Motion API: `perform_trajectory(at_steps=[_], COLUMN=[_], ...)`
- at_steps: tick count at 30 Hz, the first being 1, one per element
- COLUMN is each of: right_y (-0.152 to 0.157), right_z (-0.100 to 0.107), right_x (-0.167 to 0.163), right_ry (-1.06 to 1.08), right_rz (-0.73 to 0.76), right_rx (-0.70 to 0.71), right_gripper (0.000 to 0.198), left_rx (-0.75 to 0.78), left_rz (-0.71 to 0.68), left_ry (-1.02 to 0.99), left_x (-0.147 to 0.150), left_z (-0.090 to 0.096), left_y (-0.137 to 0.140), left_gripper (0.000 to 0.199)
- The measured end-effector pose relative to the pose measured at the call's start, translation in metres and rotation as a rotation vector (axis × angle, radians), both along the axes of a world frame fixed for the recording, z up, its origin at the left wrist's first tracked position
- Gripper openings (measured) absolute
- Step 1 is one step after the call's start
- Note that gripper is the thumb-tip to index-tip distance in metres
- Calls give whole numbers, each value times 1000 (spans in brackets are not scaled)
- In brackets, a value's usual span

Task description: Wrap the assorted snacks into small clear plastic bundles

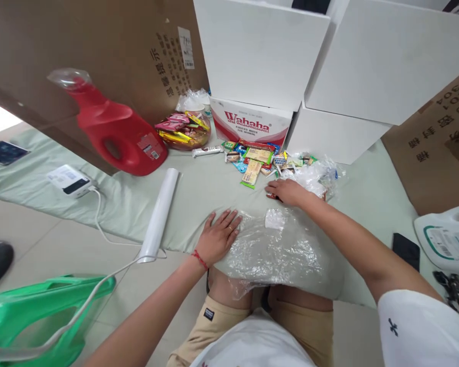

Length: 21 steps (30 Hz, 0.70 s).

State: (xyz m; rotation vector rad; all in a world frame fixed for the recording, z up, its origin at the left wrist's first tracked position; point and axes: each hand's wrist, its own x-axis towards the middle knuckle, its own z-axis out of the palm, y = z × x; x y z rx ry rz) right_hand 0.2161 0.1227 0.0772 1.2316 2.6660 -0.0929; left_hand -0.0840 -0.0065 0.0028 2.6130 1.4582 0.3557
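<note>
On pale green cloth point(202, 186), right-hand fingers point(276, 185) mostly hide something red point(272, 195).

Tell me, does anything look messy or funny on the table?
A bit messy, yes: wrapped snacks lie in a jumbled heap by the right hand, pointing every which way, and crinkled clear plastic droops over the front edge of the table. Nothing looks clearly broken.

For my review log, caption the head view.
Left hand at the clear plastic sheet, right hand beside wrapped snacks.
</note>
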Motion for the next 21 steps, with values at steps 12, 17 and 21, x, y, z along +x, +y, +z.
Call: perform_trajectory(at_steps=[12, 17, 21], right_y=[146, 178, 141], right_z=[27, -3, 2], right_x=[-120, -169, -148], right_ry=[168, 95, 228], right_rz=[-88, -103, -56], right_rx=[157, 57, 191], right_gripper=[46, 48, 45], left_rx=[-7, -3, -6], left_rz=[25, 27, 35], left_ry=[-11, -12, -25], left_x=[-3, -4, -4], left_z=[5, 6, 6], left_y=[-3, -3, -2], left_gripper=[47, 47, 46])
